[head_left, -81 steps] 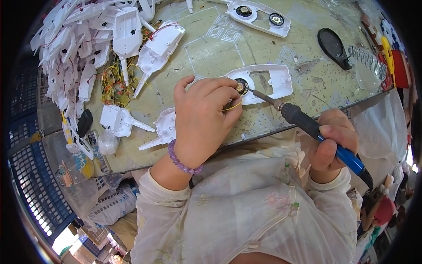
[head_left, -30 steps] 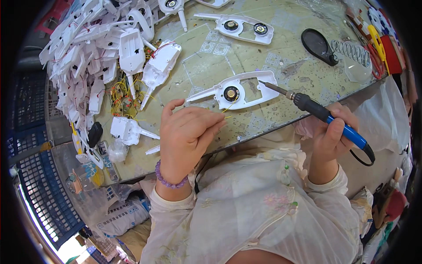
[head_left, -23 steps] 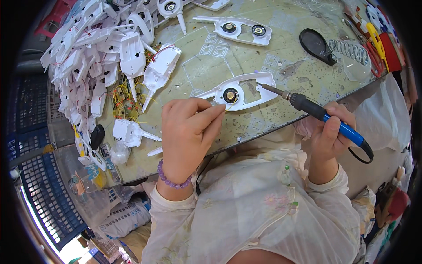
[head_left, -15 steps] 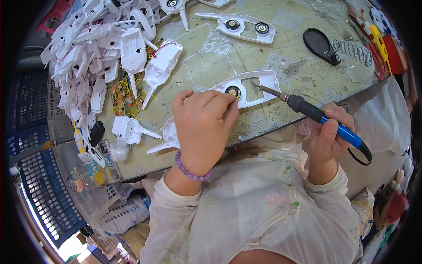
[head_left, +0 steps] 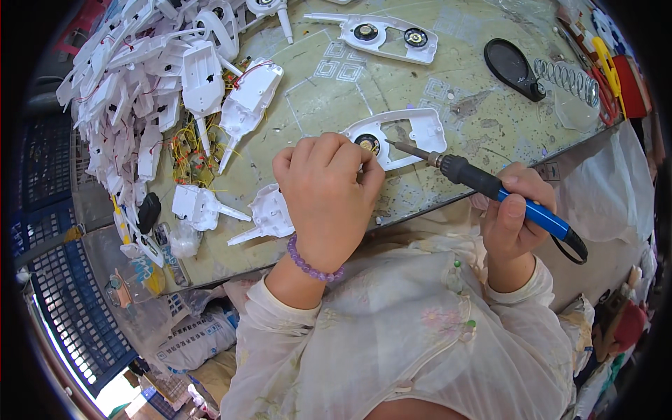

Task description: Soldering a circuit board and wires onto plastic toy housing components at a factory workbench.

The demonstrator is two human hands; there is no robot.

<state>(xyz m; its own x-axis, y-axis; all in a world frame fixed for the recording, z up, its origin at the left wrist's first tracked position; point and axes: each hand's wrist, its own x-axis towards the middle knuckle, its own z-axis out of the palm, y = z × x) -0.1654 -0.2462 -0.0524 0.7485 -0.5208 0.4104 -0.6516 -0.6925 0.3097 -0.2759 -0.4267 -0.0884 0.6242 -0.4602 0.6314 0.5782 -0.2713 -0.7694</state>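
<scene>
My right hand (head_left: pixel 516 218) grips a soldering iron (head_left: pixel 470 175) with a black grip and blue handle. Its metal tip points left, close to the small round speaker (head_left: pixel 367 143) in a white plastic housing (head_left: pixel 430 133). Over the near left end of that housing is my left hand (head_left: pixel 327 187), thumb and fingers pinched together beside the speaker. Whatever is in that pinch is hidden by the fingers. A smaller white shell (head_left: pixel 269 213) lies partly behind the left hand, and a white part with a handle (head_left: pixel 199 208) rests farther left.
A large heap of white plastic shells (head_left: pixel 133 91) fills the left side, with tangled yellow wires (head_left: pixel 192 150) beside it. Another housing with two speakers (head_left: pixel 392 43) lies at the back. A coiled-spring iron stand (head_left: pixel 567 80) and black oval piece (head_left: pixel 509 66) sit at right.
The soldering iron has moved left, bringing its tip from the housing's opening to near the speaker. My left hand stays pinched by the speaker, barely shifted.
</scene>
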